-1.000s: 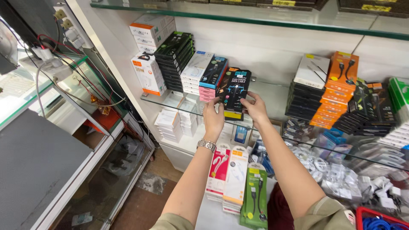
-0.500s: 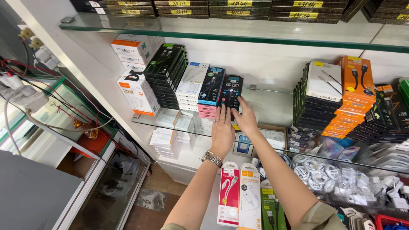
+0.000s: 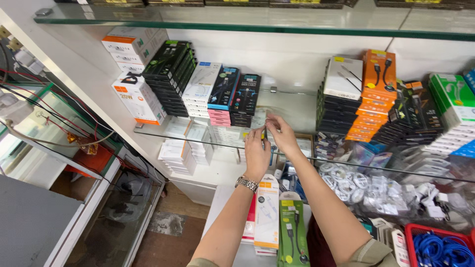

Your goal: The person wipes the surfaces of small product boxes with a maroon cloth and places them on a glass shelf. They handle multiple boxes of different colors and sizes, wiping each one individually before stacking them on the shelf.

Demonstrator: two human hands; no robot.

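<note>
At the far left of the glass shelf (image 3: 297, 106), a white charger box (image 3: 140, 99) with orange trim is standing beside a leaning stack of black boxes (image 3: 170, 74). Next come white and blue cable boxes (image 3: 208, 89), then a stack of black cable boxes (image 3: 246, 99) lying at the shelf's middle. Just in front of that stack, the left hand (image 3: 257, 155), wearing a wristwatch (image 3: 246, 183), is hovering over the shelf edge with its fingers (image 3: 256, 134) drawn together; whether they are pinching something cannot be told. The right hand (image 3: 283, 133) is touching it, fingers likewise bunched near the black stack. Farther right, orange cable boxes (image 3: 378, 84) are piling up, and green-and-white boxes (image 3: 452, 101) are sitting at the end.
</note>
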